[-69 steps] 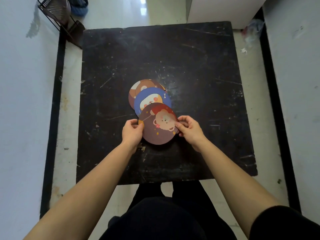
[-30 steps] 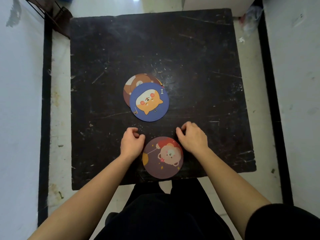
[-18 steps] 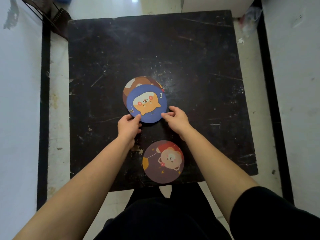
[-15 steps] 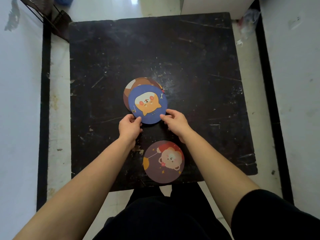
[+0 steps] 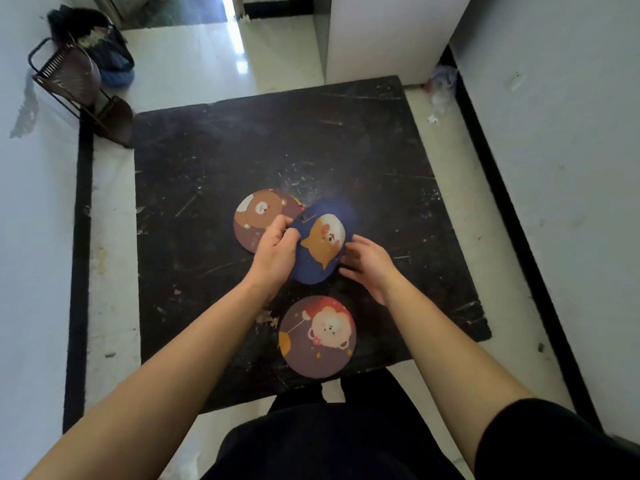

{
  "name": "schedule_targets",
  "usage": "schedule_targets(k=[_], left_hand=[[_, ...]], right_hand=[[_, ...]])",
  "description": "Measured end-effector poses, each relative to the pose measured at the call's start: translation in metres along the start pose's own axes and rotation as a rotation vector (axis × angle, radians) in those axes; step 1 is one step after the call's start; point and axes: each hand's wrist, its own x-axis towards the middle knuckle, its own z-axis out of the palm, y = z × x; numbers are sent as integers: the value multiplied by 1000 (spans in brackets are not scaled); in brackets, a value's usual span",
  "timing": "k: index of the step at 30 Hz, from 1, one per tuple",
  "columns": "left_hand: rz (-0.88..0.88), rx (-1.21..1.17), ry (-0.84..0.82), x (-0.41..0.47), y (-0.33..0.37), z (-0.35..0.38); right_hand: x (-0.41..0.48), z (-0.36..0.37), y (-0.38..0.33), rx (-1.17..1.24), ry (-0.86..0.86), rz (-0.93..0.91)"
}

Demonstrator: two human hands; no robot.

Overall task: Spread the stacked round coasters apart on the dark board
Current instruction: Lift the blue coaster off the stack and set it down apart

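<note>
Blue coaster [image 5: 320, 242]: being lifted clear of the dark board [image 5: 381, 161].

Risk: the thin disc is tilting steeply and could be slipping out sideways, landing back over the bear coaster [image 5: 258, 220] lying just left of the grip. Left hand [image 5: 275, 252] is pinching the blue coaster's left edge, fingers closed on it. Right hand [image 5: 369, 263] is cupping the right edge with fingers loosely spread; firm contact is probably there, though motion blur is hiding it. The maroon coaster [image 5: 318, 337] is lying apart, below both hands.
</note>
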Motion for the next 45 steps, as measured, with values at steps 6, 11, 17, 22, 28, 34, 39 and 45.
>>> schedule_targets(k=[6,11,17,22,28,34,39,45], left_hand=[[64,125,190,-6,23,55],[-43,32,230,-13,30,127],[-172,-50,305,-33,38,246],[-201,-84,380,-44,56,329],[-138,-64,475,-31,81,371],[-135,-144,586,14,89,388],[-199,-232,648,81,86,390],[-291,-273,731,147,87,372]], right_hand=[[-19,-71,-21,-53,122,-200],[-22,-147,-54,-50,94,-310],[-34,-265,-85,-150,4,-347],[-44,-345,-120,-209,-86,-341],[-31,-378,-165,-329,-146,-404],[13,-376,-209,-506,-187,-444],[73,-356,-260,-621,-226,-416],[143,-304,-315,-820,-279,-350]])
